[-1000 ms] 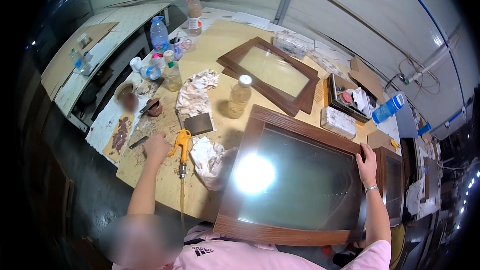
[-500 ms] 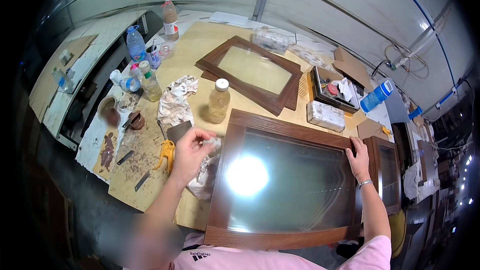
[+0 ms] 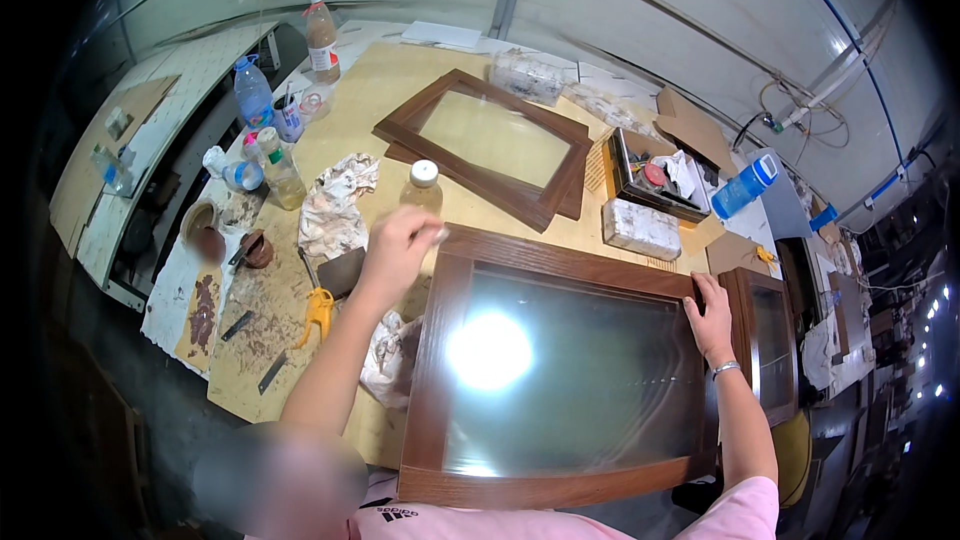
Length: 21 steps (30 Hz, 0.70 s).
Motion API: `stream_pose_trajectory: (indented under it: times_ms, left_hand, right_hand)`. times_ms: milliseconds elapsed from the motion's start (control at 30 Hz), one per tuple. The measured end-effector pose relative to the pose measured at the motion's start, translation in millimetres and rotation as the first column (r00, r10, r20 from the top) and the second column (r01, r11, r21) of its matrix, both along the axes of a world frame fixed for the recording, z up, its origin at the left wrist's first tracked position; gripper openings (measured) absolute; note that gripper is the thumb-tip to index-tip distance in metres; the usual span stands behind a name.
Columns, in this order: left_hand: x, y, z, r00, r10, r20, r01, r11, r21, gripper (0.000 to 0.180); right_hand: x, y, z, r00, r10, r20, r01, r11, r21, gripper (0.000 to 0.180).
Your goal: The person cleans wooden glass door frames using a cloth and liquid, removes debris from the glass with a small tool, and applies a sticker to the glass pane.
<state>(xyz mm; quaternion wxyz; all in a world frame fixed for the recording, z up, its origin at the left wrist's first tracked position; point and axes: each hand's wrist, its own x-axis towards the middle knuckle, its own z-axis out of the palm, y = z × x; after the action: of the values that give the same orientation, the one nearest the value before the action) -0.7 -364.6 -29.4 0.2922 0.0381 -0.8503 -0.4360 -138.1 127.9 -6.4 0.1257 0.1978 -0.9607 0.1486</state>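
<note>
A brown wooden frame door with a glass pane (image 3: pixel 590 370) lies in front of me, its near edge close to my body. My left hand (image 3: pixel 398 250) is closed in a pinch on a small white wad (image 3: pixel 440 235) at the door's far left corner. Behind that hand stands a white-capped bottle (image 3: pixel 423 185) of yellowish liquid, its lower part hidden. My right hand (image 3: pixel 711 318) grips the door's right side near the far corner, thumb toward the glass and fingers over the rail. A bright light reflects in the pane.
Further back lie stacked framed panels (image 3: pixel 490 140) and a box of odds and ends (image 3: pixel 658 175). Crumpled stained rags (image 3: pixel 335 205), a yellow-handled tool (image 3: pixel 318 310), a scraper (image 3: pixel 272 372) and several bottles stand or lie leftward. Another glazed door (image 3: pixel 768 340) is at right.
My left hand has moved away from me along the door's left side, up to its far corner. My right hand keeps its place on the door. The whole view has shifted slightly.
</note>
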Motion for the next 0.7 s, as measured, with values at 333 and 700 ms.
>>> stream_pose_trajectory:
  times_ms: [333, 700]
  left_hand:
    - [15, 2, 13, 0.997, -0.069, -0.038, 0.069, 0.998, -0.015, 0.010]
    - [67, 9, 19, 0.988, -0.150, -0.032, 0.149, 0.989, -0.013, 0.008]
  right_hand:
    - [0, -5, 1, 0.999, 0.000, 0.035, 0.001, 1.000, -0.021, 0.048]
    - [1, -7, 1, 1.000, 0.023, 0.001, -0.023, 0.999, 0.022, 0.050]
